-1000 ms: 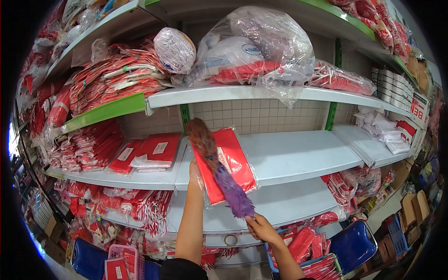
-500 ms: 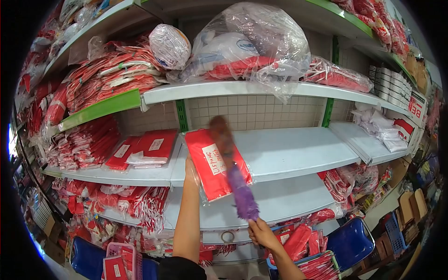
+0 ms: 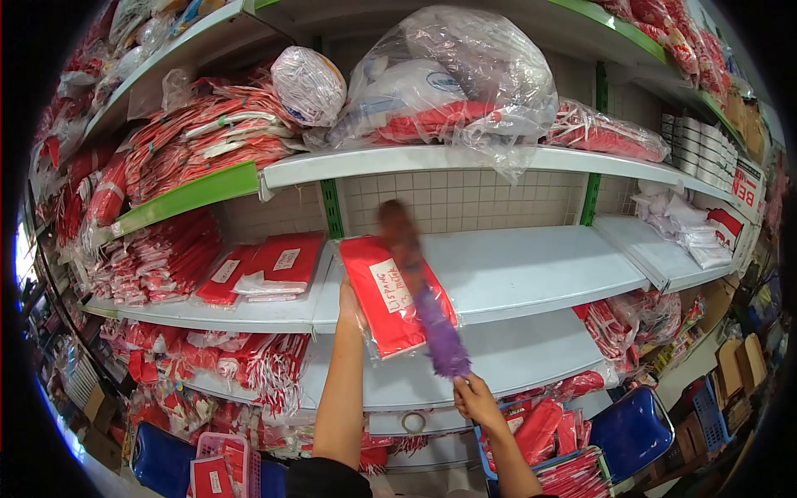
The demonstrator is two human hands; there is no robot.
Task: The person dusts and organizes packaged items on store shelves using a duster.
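Observation:
My left hand [image 3: 352, 304] grips the left edge of a clear plastic packet of folded red cloth [image 3: 365, 270], holding it upright in front of the middle shelf. A white handwritten label [image 3: 383, 286] on the packet reads "LISPANG 3 meter". In my right hand [image 3: 476, 398], fingers closed around the lower end, is a feather duster [image 3: 440, 332] with purple feathers below and a brown, motion-blurred top. It slants up across the packet's face and covers part of it.
More labelled red packets [image 3: 286, 259] lie on the middle shelf [image 3: 531, 266], left of my hand. Above hangs a shelf edge [image 3: 398, 164] bearing a big plastic bag [image 3: 465, 75]. Below stand a pink basket [image 3: 217, 448], a blue chair [image 3: 635, 432] and a blue basket [image 3: 483, 440].
The whole view has shifted slightly right. My right hand is a little higher and further right with the duster, which still crosses the packet. My left hand keeps its hold.

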